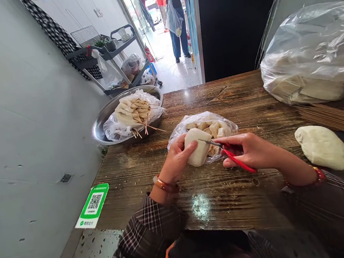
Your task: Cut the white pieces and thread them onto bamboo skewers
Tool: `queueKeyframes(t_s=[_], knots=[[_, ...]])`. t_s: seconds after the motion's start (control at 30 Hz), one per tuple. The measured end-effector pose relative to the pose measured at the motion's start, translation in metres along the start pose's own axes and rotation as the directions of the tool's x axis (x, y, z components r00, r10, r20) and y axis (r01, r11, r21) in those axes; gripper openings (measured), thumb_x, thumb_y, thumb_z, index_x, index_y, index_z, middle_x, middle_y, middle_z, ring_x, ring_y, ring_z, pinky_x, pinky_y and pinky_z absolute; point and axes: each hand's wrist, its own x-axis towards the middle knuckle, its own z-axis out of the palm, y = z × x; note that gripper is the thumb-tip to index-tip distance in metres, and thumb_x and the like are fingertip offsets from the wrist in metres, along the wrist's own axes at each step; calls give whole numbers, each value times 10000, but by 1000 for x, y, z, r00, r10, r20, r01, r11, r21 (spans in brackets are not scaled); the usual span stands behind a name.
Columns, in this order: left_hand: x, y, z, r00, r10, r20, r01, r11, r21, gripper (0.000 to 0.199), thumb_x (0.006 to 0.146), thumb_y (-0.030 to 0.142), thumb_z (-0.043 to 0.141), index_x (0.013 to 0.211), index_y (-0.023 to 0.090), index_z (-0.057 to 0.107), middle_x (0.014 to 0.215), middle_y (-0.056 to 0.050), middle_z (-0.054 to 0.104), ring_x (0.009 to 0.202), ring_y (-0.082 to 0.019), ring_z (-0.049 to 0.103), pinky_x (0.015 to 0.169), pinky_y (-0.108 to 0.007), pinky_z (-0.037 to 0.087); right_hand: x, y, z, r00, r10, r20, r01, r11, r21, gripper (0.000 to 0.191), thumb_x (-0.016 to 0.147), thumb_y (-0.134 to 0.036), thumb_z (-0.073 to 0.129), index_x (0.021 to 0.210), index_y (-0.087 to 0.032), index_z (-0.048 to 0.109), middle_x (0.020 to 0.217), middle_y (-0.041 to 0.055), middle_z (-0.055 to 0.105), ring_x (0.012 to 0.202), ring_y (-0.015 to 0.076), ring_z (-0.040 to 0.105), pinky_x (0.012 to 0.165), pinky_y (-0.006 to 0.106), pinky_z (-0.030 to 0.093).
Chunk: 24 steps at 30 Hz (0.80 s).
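At the plastic bag [178, 128], the left hand [178, 151] has its grip clamped on a pale block [197, 149], likely soft, best cupped broadly; the right hand [250, 149] grips scissors [241, 163].

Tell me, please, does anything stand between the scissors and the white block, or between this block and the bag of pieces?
Nothing visible does. The scissors in the right hand reach the white block, held by the left hand. The bag of pieces lies just beyond the block, with nothing seen between.
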Motion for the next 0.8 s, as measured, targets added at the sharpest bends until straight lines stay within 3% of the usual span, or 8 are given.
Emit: queueKeyframes(t_s=[0.23, 0.4, 0.63, 0.8], knots=[[-1, 3, 2, 999, 37, 17, -39, 990, 138, 475, 792, 512, 768, 1085, 143, 708, 1000, -76, 722, 836, -171, 615, 735, -259, 498, 5, -6, -2, 999, 26, 36, -26, 1000, -14, 720, 731, -474, 794, 1355, -142, 659, 845, 51, 752, 739, 196, 668, 678, 311, 540], [-2, 5, 3, 996, 87, 28, -92, 949, 301, 480, 834, 531, 713, 1106, 136, 707, 988, -74, 704, 833, -169, 586, 724, -259, 476, 16, -10, -3, 997, -58, 56, 65, 991, -116, 540, 749, -516, 788, 1160, -167, 765, 766, 23, 715, 672, 166, 601, 633, 286, 498], [-2, 1, 0, 995, 95, 36, -101, 955, 279, 483, 825, 558, 707, 1066, 139, 709, 937, -70, 695, 814, -176, 596, 691, -265, 478, 20, -3, -3, 1000, -23, 12, 24, 980, -197, 571, 796, -505, 740, 1238, -143, 744, 715, 27, 708, 632, 173, 589, 608, 304, 489], [-1, 0, -1, 995, 98, 31, -102, 963, 250, 480, 817, 545, 720, 1076, 141, 710, 964, -70, 696, 840, -182, 603, 717, -273, 490, 17, 4, -1, 999, -32, -9, 30, 984, -178, 515, 818, -516, 713, 1192, -165, 768, 756, 35, 747, 699, 203, 648, 677, 339, 535]])
